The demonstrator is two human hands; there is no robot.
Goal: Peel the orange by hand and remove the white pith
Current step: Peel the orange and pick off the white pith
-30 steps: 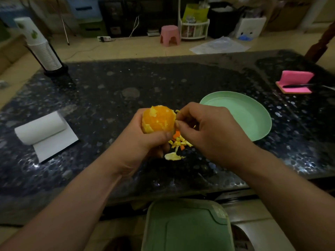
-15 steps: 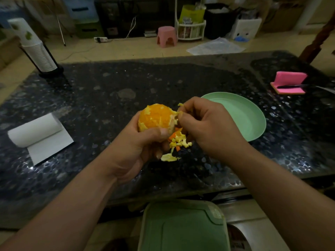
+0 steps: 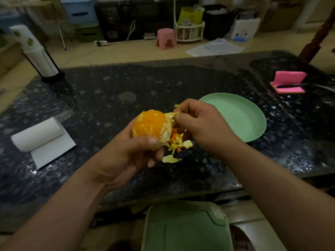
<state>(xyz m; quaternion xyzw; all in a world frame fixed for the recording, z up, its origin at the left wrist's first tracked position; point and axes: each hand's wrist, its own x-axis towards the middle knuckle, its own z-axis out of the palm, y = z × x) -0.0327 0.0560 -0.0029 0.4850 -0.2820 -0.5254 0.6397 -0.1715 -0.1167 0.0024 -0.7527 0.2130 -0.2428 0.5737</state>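
Lying below the orange (image 3: 150, 124), peel scraps (image 3: 176, 145) neighbour a green plate (image 3: 241, 116).

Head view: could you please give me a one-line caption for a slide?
Left hand holds the orange while the right hand pinches a pith strip above peel scraps.

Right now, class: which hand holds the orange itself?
The left hand grips the orange from below; the right hand only pinches a loose strip of peel at its side.
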